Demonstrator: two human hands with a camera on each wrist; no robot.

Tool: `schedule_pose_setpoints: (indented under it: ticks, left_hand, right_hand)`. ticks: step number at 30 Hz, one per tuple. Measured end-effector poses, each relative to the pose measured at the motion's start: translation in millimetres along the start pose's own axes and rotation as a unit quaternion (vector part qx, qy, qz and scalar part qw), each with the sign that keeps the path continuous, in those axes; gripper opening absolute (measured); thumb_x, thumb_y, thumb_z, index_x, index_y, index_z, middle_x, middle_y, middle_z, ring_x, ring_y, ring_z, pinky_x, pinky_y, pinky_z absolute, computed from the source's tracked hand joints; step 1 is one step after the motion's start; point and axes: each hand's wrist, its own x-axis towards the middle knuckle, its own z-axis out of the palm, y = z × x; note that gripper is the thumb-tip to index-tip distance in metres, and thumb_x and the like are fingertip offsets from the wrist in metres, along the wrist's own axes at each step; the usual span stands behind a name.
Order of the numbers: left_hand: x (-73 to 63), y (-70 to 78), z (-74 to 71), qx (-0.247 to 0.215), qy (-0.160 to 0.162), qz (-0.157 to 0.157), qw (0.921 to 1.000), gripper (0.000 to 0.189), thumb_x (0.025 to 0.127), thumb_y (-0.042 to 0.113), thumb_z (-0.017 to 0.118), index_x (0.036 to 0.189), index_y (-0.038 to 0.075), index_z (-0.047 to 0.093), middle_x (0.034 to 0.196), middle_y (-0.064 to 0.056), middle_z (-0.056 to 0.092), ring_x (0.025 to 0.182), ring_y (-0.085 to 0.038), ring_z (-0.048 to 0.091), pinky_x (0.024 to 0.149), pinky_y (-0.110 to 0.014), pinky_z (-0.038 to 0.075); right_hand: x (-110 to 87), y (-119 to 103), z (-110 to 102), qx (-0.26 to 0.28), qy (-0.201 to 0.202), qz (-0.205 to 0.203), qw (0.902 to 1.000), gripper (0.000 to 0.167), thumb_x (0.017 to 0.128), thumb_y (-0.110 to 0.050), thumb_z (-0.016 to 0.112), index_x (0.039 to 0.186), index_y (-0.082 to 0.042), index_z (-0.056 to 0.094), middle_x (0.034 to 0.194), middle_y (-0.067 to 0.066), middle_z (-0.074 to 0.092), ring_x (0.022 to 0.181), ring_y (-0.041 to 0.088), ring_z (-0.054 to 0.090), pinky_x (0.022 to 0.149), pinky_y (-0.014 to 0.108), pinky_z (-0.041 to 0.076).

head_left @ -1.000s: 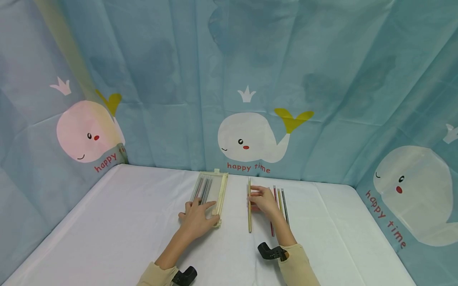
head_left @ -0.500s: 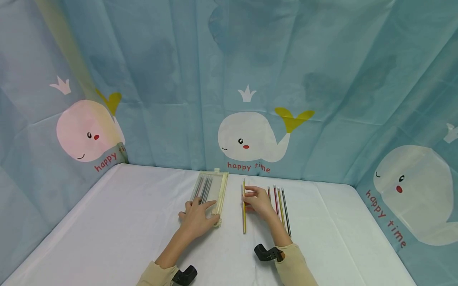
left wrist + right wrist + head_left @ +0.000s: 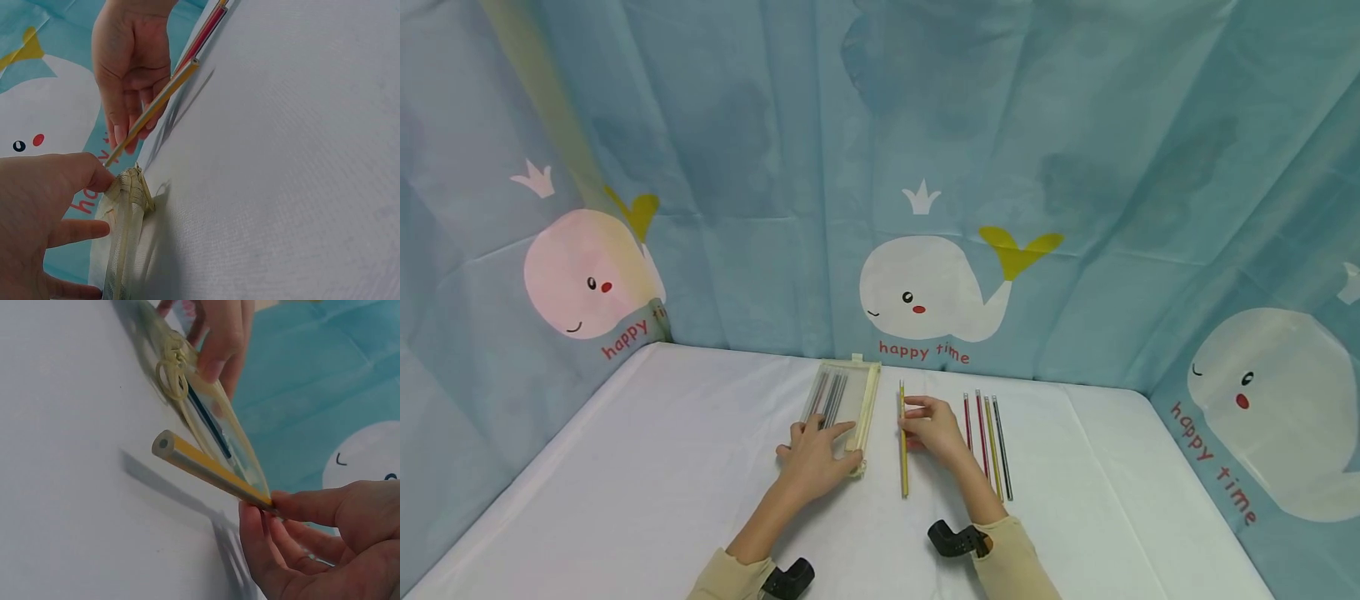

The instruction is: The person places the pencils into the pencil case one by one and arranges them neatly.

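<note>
Pouch (image 3: 863, 408): its near left part is covered by the left hand (image 3: 816, 454) in the head view; in the left wrist view it is cut off by the bottom edge.
Pencils inside (image 3: 833, 400): their near ends are hidden by the left hand, and their number cannot be told.
Yellow pencil (image 3: 905, 475): its far end is covered by fingers of the right hand (image 3: 936, 425) in the right wrist view.
Red pencils (image 3: 980, 429), right of the right hand: their near ends are hidden by the right forearm (image 3: 977, 483).
Whale (image 3: 1277, 400), far right of both hands: its tail is cut off.
</note>
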Motion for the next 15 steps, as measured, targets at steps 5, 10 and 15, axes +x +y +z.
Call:
schedule_pose_setpoints:
  ticks: [5, 10, 15]
  left_hand:
    - [0.5, -0.7, 0.1, 0.003, -0.001, 0.0, 1.0, 0.055, 0.087, 0.038, 0.068, 0.137, 0.017, 0.073, 0.15, -0.033, 0.047, 0.13, -0.056, 0.04, 0.083, -0.071, 0.034]
    - [-0.1, -0.8, -0.5, 0.008, -0.002, 0.0, 1.0, 0.054, 0.088, 0.039, 0.068, 0.137, 0.017, 0.073, 0.151, -0.033, 0.048, 0.13, -0.056, 0.04, 0.083, -0.071, 0.035]
    - [-0.3, -0.7, -0.8, 0.008, -0.004, 0.001, 1.0, 0.054, 0.088, 0.039, 0.068, 0.138, 0.017, 0.072, 0.151, -0.032, 0.047, 0.13, -0.056, 0.04, 0.083, -0.072, 0.035]
  right_hand:
    - [-1.4, -0.1, 3.4, 0.0, -0.002, -0.011, 0.9999, 0.04, 0.094, 0.005, 0.07, 0.134, 0.008, 0.065, 0.103, 0.016, 0.068, 0.076, 0.016, 0.071, 0.058, 0.026, 0.058]
    - [-1.3, -2.2, 6.6, -0.005, -0.001, -0.017, 0.9998, 0.039, 0.093, 0.006, 0.072, 0.132, 0.009, 0.066, 0.101, 0.016, 0.069, 0.076, 0.016, 0.072, 0.058, 0.028, 0.059]
    - [3.2, -0.8, 9.7, -0.014, -0.005, -0.015, 0.9998, 0.04, 0.093, 0.005, 0.072, 0.132, 0.009, 0.066, 0.103, 0.018, 0.07, 0.077, 0.017, 0.073, 0.06, 0.029, 0.06]
